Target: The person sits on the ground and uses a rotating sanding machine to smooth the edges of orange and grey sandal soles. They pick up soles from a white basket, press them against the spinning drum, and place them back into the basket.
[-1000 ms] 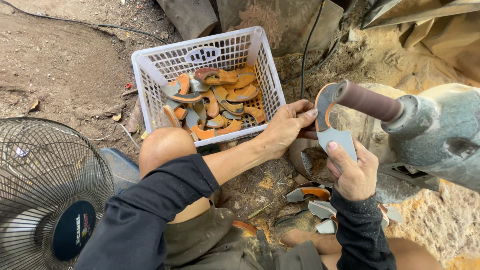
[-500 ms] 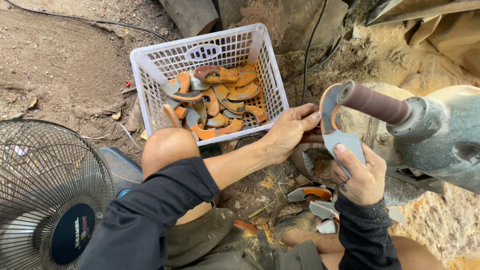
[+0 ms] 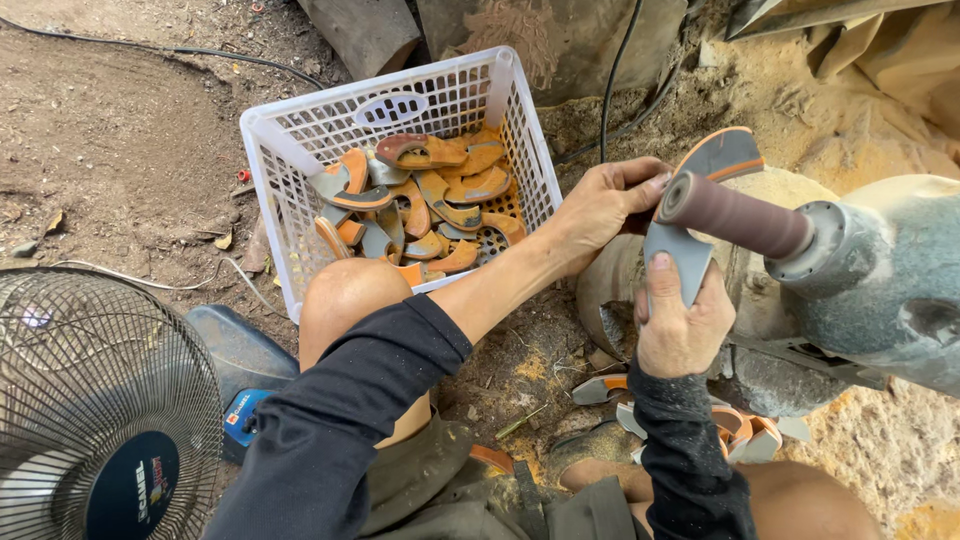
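Both my hands hold one curved grey piece with an orange edge (image 3: pixel 722 152) against the brown sanding drum (image 3: pixel 735 216) of a grey motor (image 3: pixel 880 290). My left hand (image 3: pixel 600 205) grips its upper left part beside the drum. My right hand (image 3: pixel 680 325) pinches its lower end from below, thumb on the grey face. Behind my left forearm stands a white plastic basket (image 3: pixel 300 130) with several similar grey and orange curved pieces (image 3: pixel 420 205) inside.
A wire-caged floor fan (image 3: pixel 100 410) with a blue base stands at the lower left. More curved pieces (image 3: pixel 740 432) lie on the ground by my right knee. Black cables (image 3: pixel 610 75) run across the dirt, and sawdust piles up around the motor.
Both hands have turned the curved piece on the drum, its upper end swinging up and to the right. The view has shifted slightly closer.
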